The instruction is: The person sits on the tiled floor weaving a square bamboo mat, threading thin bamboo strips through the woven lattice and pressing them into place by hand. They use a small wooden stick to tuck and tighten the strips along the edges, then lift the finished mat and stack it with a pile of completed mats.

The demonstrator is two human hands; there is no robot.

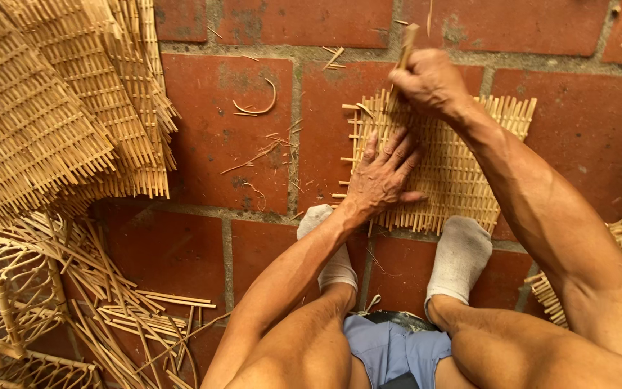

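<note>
Left hand [383,176] lies flat, released, pinning woven rattan panel [462,166] to brick floor [224,137]; right hand [430,83] clenches a stick [406,45] at its far edge. Slack pressure could let the panel skid.

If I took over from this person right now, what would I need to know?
Left hand: open, pressed flat on the woven cane panel, pinning it to the brick floor.
Right hand: fingers closed round a thin wooden stick, its lower end at the panel's top edge.
Both socked feet sit at the panel's near edge.
Done: the panel looks mostly woven, with strip ends still poking out round its edges.
Nearby: a stack of woven panels upper left, loose cane strips lower left.
What is left cannot be told from here.
</note>
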